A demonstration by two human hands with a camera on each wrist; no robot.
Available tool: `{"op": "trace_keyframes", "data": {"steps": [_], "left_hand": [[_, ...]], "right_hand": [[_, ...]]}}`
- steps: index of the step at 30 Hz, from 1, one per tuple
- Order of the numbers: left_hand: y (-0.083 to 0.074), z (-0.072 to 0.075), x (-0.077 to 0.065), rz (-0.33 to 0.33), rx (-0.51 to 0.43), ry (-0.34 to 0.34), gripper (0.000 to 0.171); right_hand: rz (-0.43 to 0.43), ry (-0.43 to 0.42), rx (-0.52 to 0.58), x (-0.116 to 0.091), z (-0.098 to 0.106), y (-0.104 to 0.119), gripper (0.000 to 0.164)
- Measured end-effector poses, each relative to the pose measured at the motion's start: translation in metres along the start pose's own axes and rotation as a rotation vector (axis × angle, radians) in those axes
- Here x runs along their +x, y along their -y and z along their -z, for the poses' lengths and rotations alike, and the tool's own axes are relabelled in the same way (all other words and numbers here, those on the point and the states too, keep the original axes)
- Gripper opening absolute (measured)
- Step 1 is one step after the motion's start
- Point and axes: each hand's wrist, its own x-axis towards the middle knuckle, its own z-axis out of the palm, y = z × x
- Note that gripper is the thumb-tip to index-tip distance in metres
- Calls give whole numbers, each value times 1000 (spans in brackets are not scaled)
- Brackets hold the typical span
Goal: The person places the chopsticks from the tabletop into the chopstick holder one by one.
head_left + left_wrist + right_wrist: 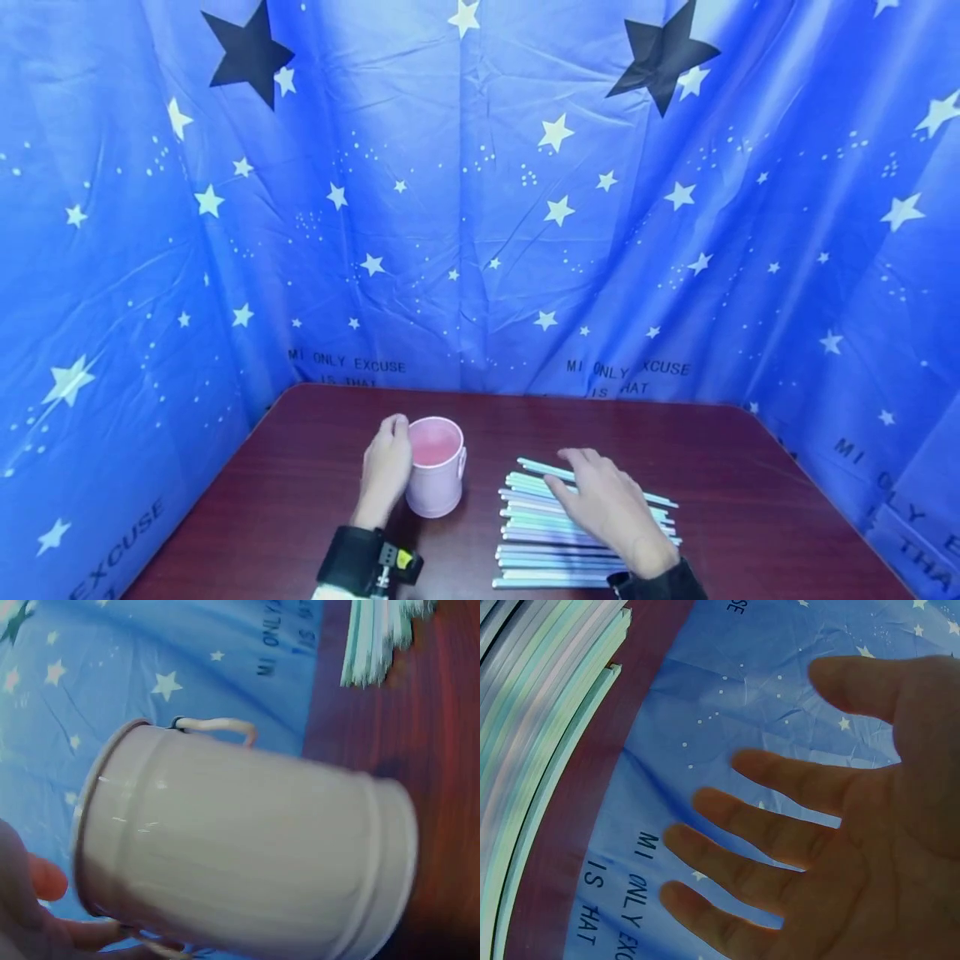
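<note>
A pale pink bucket (pixel 433 483) with small side handles stands upright on the table. At its left side, near the rim, my left hand (pixel 387 467) holds it; the left wrist view shows the fingers (pixel 90 934) around one handle and the thumb beside the rim. Several long, thin, straw-like pastel sticks (pixel 525 533) lie side by side to the right of the bucket. Over them hovers my right hand (pixel 603 500), and the right wrist view shows its palm bare and its fingers (pixel 735 862) spread.
The dark red-brown wooden table (pixel 247 500) ends at a blue curtain (pixel 450 233) printed with stars, which closes off the back and both sides. Black straps circle both wrists; a small device (pixel 397 562) is fixed to the left one.
</note>
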Motion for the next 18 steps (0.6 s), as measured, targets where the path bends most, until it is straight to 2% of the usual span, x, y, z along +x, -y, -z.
{"op": "trace_keyframes", "data": {"steps": [5,12,18], "left_hand": [[18,-10,5,38,-149,40,59],[35,-25,12,-51,-481,92,48],[46,-36,13,-99,-545,102,45]], "right_hand": [[-12,22,-5,4,-1,-9,36],[-38,21,36,5,2,-16,32],[-79,46,74,9,2,-24,33]]}}
